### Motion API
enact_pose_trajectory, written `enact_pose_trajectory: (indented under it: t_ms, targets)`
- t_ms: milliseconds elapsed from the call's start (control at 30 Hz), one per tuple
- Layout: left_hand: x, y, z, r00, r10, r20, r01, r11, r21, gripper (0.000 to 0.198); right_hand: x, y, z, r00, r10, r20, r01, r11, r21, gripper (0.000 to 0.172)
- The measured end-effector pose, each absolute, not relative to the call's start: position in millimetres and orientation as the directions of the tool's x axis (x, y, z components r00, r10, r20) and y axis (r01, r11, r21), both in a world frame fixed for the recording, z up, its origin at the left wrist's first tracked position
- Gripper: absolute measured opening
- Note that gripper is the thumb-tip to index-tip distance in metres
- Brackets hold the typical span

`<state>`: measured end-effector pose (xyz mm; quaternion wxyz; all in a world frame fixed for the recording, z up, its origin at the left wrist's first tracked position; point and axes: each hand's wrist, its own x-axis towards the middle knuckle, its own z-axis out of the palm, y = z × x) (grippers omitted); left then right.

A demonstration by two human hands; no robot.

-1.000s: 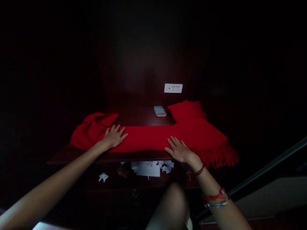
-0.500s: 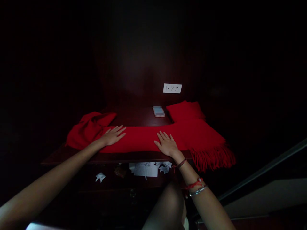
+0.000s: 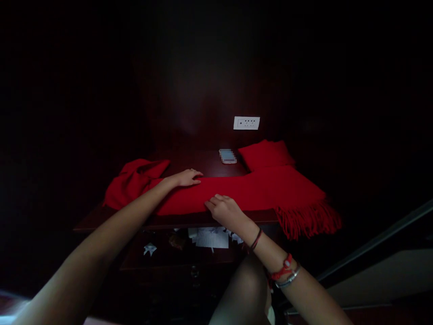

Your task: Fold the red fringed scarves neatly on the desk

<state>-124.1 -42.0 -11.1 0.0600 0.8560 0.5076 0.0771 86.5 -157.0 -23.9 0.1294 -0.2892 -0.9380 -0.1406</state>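
Observation:
A long red scarf [image 3: 237, 187] lies across the dark wooden desk, its middle part laid flat in a strip. Its left end is bunched up, and a fringe hangs over the front edge on the right. At the strip's far edge, my left hand [image 3: 188, 177] rests with its fingers stretched out and holds nothing. Nearer to me, my right hand [image 3: 223, 209] is closed at the scarf's front part, fingers bent and bunched together on the cloth. Its fingertips are partly hidden.
A phone-like object [image 3: 228, 156], blurred by pixels, lies at the back of the desk [image 3: 199, 163]. A white power socket [image 3: 246, 123] is on the wall behind. Under the desktop, an open shelf holds papers [image 3: 213, 239] and a crumpled white piece [image 3: 150, 248]. My knee is below.
Both hands lay flat and spread on the scarf. My left hand has slid right to the far edge; my right hand has come slightly left and toward me, its fingers curling in.

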Motion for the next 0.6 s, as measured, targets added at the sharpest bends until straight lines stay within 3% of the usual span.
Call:
enact_pose_trajectory:
  t_ms: [133, 367, 600]
  targets:
    - [-127, -28, -10, 0.436, 0.900, -0.011, 0.843, -0.404, 0.354, 0.033, 73, -155, -28, -0.834, 0.447, 0.323, 0.537, 0.791, 0.294, 0.013]
    - [-141, -21, -2, 0.459, 0.878, -0.138, 0.728, -0.283, 0.624, 0.022, 54, -156, -37, -0.815, 0.456, 0.358, 0.560, 0.780, 0.280, 0.010]
    - [-139, -20, 4, 0.406, 0.910, -0.086, 0.454, -0.119, 0.883, 0.040, 58, -162, -29, -0.749, 0.572, 0.335, 0.651, 0.730, 0.209, 0.017]
